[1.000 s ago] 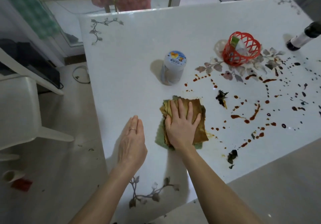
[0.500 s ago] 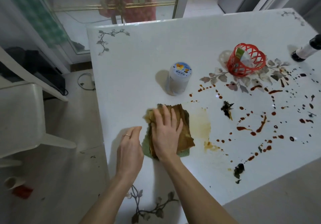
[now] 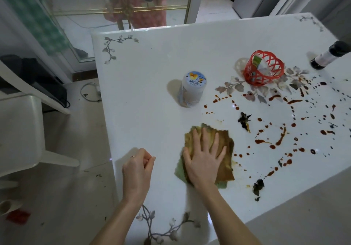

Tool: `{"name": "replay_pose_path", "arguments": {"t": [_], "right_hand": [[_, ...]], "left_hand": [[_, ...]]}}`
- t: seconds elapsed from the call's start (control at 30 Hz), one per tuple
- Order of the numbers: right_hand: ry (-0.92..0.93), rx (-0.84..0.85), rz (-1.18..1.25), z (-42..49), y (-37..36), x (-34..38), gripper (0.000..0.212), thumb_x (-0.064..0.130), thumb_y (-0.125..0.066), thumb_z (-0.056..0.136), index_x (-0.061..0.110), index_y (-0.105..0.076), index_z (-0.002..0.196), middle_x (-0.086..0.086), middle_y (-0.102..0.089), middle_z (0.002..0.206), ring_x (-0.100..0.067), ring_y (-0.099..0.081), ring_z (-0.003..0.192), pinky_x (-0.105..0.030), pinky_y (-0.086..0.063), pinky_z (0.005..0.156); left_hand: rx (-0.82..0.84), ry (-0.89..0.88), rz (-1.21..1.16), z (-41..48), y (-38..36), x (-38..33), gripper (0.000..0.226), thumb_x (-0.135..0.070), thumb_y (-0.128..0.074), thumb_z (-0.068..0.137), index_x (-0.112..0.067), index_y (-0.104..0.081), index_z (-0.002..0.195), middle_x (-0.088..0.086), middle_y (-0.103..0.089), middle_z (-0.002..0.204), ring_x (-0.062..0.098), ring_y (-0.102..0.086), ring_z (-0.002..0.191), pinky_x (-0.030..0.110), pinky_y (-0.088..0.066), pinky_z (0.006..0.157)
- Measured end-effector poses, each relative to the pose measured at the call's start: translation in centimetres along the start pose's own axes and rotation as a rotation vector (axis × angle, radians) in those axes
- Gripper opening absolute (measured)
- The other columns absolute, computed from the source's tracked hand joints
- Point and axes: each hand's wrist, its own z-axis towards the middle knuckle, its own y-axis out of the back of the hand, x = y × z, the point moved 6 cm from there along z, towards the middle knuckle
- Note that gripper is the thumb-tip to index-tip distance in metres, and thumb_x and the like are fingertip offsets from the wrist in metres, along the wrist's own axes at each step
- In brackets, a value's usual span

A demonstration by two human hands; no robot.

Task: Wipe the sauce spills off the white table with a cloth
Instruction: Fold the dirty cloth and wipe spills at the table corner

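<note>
The bench (image 3: 152, 77) lay bare along its left edge and far-left corner, open for passage. Toward the right edge stood a capped jar (image 3: 191, 90), a red basket (image 3: 263, 70) and a dark bottle (image 3: 330, 56).

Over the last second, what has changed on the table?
The right hand, flat on the cloth, swept it left and then back right toward the sauce spills. The left hand curled from flat into a loose fist. The jar and red basket stayed put.
</note>
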Motion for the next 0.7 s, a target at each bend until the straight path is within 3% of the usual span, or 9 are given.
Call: {"name": "replay_pose_path", "arguments": {"t": [0.1, 0.2, 0.3, 0.4, 0.47, 0.6, 0.7], "right_hand": [[0.213, 0.014, 0.002, -2.9, -0.4, 3.8, 0.060, 0.056, -0.029, 0.096, 0.035, -0.032, 0.152, 0.004, -0.025, 0.161, -0.033, -0.016, 0.149, -0.065, -0.013, 0.114], [0.331, 0.027, 0.014, -1.4, -0.2, 3.0, 0.054, 0.052, -0.030, 0.099, 0.037, -0.035, 0.151, 0.008, -0.028, 0.160, -0.028, -0.017, 0.150, -0.062, -0.019, 0.114], [0.192, -0.005, 0.013, 1.2, 0.3, -0.9, 0.054, 0.052, -0.029, 0.098, 0.037, -0.038, 0.149, 0.007, -0.033, 0.158, -0.025, -0.023, 0.148, -0.061, -0.021, 0.114], [0.059, -0.006, 0.027, 0.7, 0.4, -2.2, 0.057, 0.053, -0.026, 0.098, 0.035, -0.034, 0.151, 0.006, -0.029, 0.160, -0.025, -0.019, 0.149, -0.057, -0.014, 0.117], [0.086, -0.007, 0.037, -1.9, 0.3, -1.4, 0.057, 0.052, -0.030, 0.098, 0.034, -0.032, 0.152, 0.005, -0.027, 0.161, -0.024, -0.017, 0.149, -0.056, -0.012, 0.118], [0.290, 0.052, 0.001, -4.0, 0.0, -2.4, 0.057, 0.053, -0.029, 0.100, 0.037, -0.023, 0.155, 0.009, -0.016, 0.163, -0.020, -0.007, 0.152, -0.055, -0.013, 0.119], [0.158, 0.036, -0.001, -1.3, 0.6, -4.8, 0.058, 0.055, -0.027, 0.099, 0.038, -0.025, 0.154, 0.009, -0.019, 0.162, -0.020, -0.011, 0.151, -0.058, -0.016, 0.117]], "left_hand": [[0.005, -0.031, 0.014, -0.4, -0.1, -0.7, 0.031, -0.021, -0.065, 0.086, -0.016, -0.047, 0.062, -0.007, -0.045, 0.049, 0.011, -0.044, 0.045, 0.028, -0.037, 0.044], [0.019, -0.108, 0.093, -0.5, 0.1, -1.7, 0.039, -0.027, -0.059, 0.090, -0.015, -0.038, 0.059, -0.002, -0.042, 0.048, 0.018, -0.042, 0.044, 0.034, -0.035, 0.043], [0.011, -0.154, 0.139, -0.8, 0.4, -2.1, 0.038, -0.024, -0.058, 0.090, -0.015, -0.038, 0.059, -0.004, -0.038, 0.047, 0.017, -0.037, 0.042, 0.034, -0.033, 0.042], [0.037, -0.133, 0.172, -1.4, -0.1, -1.5, 0.019, -0.014, -0.057, 0.090, -0.017, -0.052, 0.072, -0.003, -0.052, 0.057, 0.018, -0.049, 0.050, 0.036, -0.042, 0.046], [0.068, -0.108, 0.170, -1.9, -0.8, -1.2, 0.010, -0.008, -0.054, 0.089, -0.017, -0.058, 0.085, 0.000, -0.060, 0.069, 0.022, -0.056, 0.062, 0.040, -0.047, 0.055], [0.104, -0.164, 0.150, -2.7, -1.5, -1.8, 0.018, -0.002, -0.050, 0.088, -0.014, -0.062, 0.093, -0.001, -0.061, 0.089, 0.019, -0.057, 0.079, 0.036, -0.048, 0.066], [0.108, -0.193, 0.154, -2.9, -1.6, -1.9, 0.023, 0.002, -0.050, 0.088, -0.012, -0.064, 0.099, 0.000, -0.062, 0.093, 0.017, -0.058, 0.082, 0.029, -0.044, 0.067]]}}
